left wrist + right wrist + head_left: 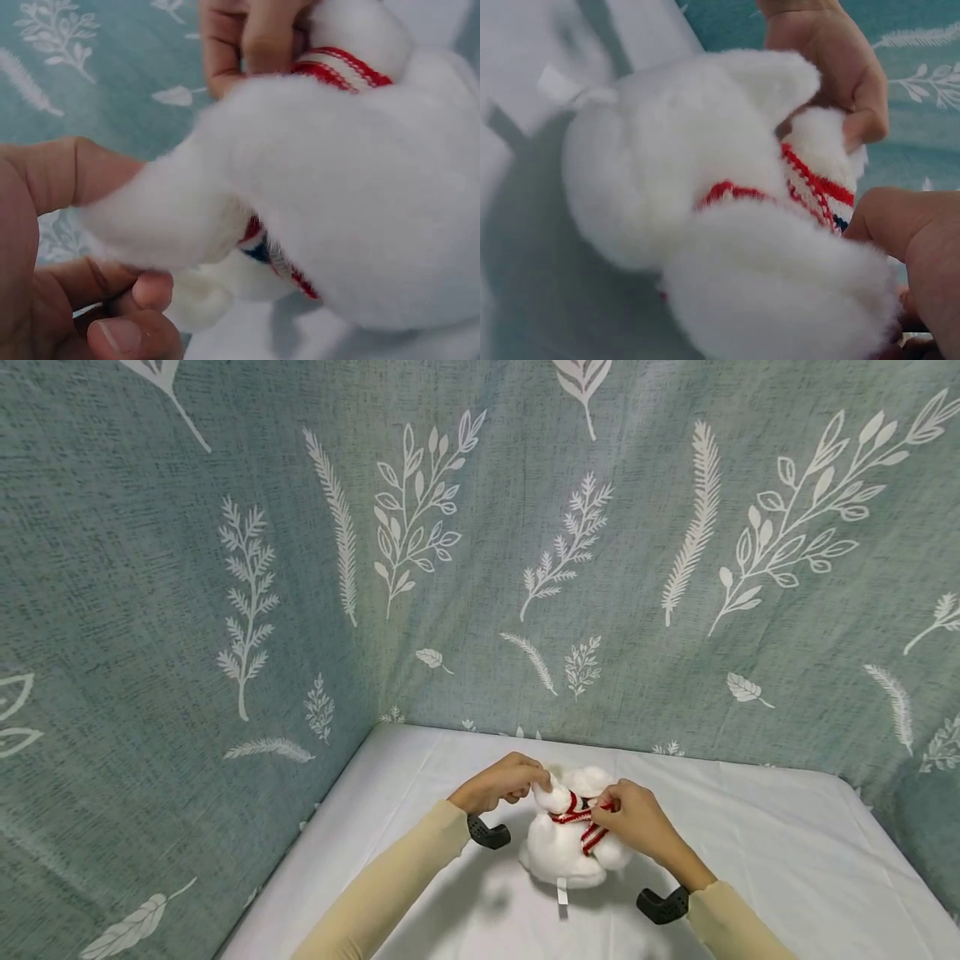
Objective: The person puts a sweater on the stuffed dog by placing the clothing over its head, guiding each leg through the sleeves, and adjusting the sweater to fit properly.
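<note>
A white plush toy (558,847) is on the white-covered table, a small white tag (562,892) hanging from its lower end. Around it runs a striped knitted scarf (573,816) in red and white, with a dark blue patch showing in both wrist views. My left hand (506,781) pinches a fluffy white end of the toy between thumb and fingers, as the left wrist view (82,247) shows. On the other side, my right hand (637,814) grips the scarf with curled fingers; in the right wrist view its fingertips are partly hidden behind white fur.
The table (442,768) meets a blue-green curtain (480,685) with white leaf prints at the back and along the left. Black wrist mounts (663,906) jut from both wrists, close to the tabletop.
</note>
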A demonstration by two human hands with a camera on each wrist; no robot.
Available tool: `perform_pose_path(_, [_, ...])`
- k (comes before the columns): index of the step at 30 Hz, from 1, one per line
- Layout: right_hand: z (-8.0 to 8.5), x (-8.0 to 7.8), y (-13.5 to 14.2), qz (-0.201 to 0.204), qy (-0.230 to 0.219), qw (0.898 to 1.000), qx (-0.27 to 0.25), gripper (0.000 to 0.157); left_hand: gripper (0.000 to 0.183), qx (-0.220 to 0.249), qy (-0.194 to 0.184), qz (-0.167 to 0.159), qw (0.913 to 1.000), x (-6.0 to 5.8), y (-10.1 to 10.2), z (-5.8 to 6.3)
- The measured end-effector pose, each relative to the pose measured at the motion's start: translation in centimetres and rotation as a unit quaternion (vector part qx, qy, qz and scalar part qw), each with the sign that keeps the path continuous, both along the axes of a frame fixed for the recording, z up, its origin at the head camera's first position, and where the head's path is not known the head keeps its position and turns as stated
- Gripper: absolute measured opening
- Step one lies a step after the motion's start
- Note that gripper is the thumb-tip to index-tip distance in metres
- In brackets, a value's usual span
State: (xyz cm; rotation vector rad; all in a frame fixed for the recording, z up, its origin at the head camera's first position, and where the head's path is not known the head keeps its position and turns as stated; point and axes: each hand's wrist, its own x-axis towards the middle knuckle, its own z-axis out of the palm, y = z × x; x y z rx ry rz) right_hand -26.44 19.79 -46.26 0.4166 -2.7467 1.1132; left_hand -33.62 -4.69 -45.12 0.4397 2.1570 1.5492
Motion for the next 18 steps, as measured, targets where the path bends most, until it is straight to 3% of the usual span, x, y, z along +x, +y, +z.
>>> perform_pose_path(7, [-0.1, -0.3, -1.1, -0.001, 0.007, 1.0, 0.021, 0.017, 0.024, -0.019, 0.007, -0.009, 0.9998, 0.6, 0.4, -0.3])
perform_pose_path(13, [0.2, -0.6, -2.3, 0.011, -0.006, 1.0, 0.026, 0.023, 0.022, -0.067, 0.049, -0.036, 0.9959, 0.8, 0.8, -0.3])
perform_pose_path(18, [0.1, -0.7, -2.4, 0.031, -0.03, 0.999, 0.006, 0.023, 0.024, -0.062, 0.075, -0.038, 0.9945, 1.2, 0.7, -0.2])
